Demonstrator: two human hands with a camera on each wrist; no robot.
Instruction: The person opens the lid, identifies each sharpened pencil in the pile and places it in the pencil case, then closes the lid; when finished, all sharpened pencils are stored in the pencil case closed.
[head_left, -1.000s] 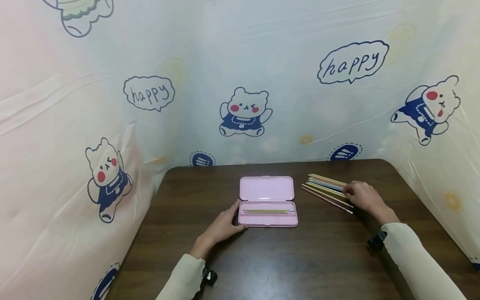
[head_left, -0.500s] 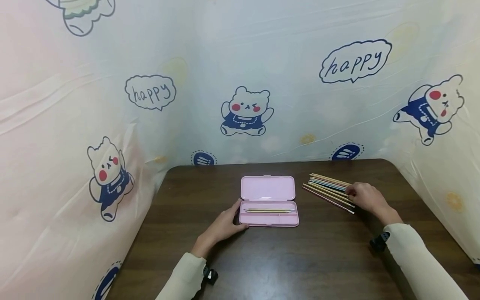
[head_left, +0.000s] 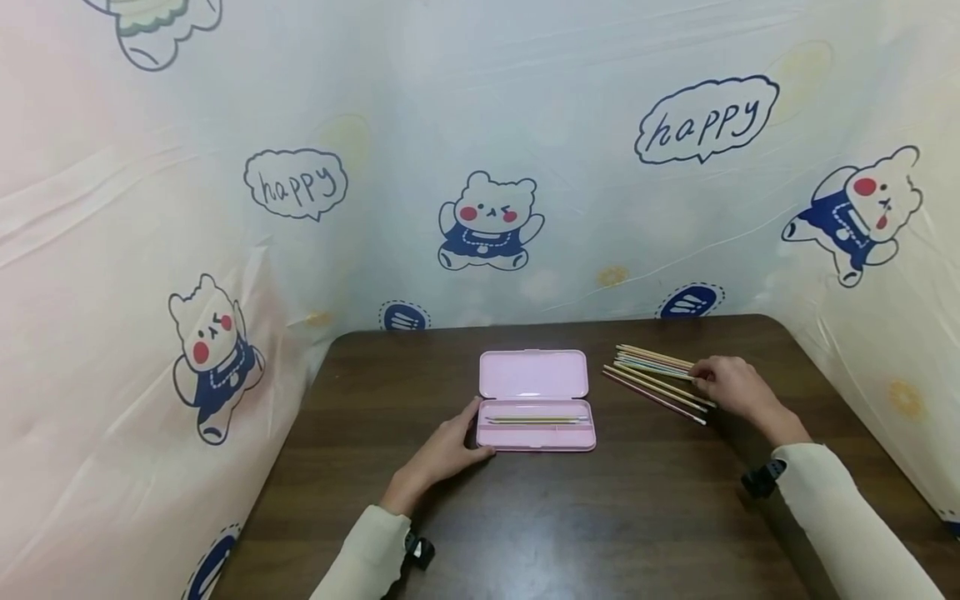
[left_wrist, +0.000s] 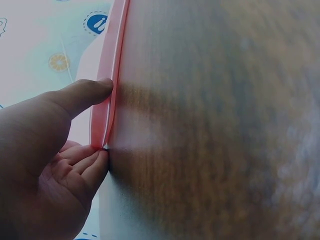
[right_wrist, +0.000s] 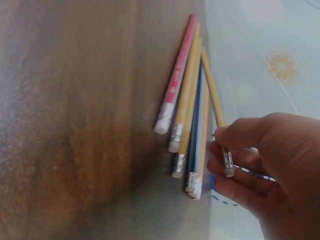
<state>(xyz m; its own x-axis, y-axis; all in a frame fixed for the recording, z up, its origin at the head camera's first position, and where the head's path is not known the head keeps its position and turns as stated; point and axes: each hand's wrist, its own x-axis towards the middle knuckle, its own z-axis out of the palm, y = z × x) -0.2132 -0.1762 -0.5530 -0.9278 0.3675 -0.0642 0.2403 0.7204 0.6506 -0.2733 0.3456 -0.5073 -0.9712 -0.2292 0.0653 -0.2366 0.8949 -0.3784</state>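
Note:
An open pink pencil case (head_left: 536, 447) lies on the table, its lid (head_left: 533, 375) folded back and a few pencils (head_left: 534, 421) in its long compartment. My left hand (head_left: 444, 452) grips the case's left end, thumb on the front wall and fingers round the corner. To the right, my right hand (head_left: 737, 388) pinches a yellow pencil (right_wrist: 213, 90) near its eraser end between thumb and fingers. In the right wrist view that pencil slants away from the others. Beside it lie a red pencil (right_wrist: 176, 80), yellow pencils (right_wrist: 186, 92) and dark blue ones (right_wrist: 196, 130), erasers toward me.
The dark wooden table (head_left: 570, 517) extends in front of the case and to both sides. Behind it hangs a pale curtain (head_left: 375, 250) printed with bears and "happy" bubbles. A small black camera sits on each wrist.
My right hand has shifted slightly right and up, and the fingers now pinch a single yellow pencil at its eraser end. The left hand stays on the pencil case.

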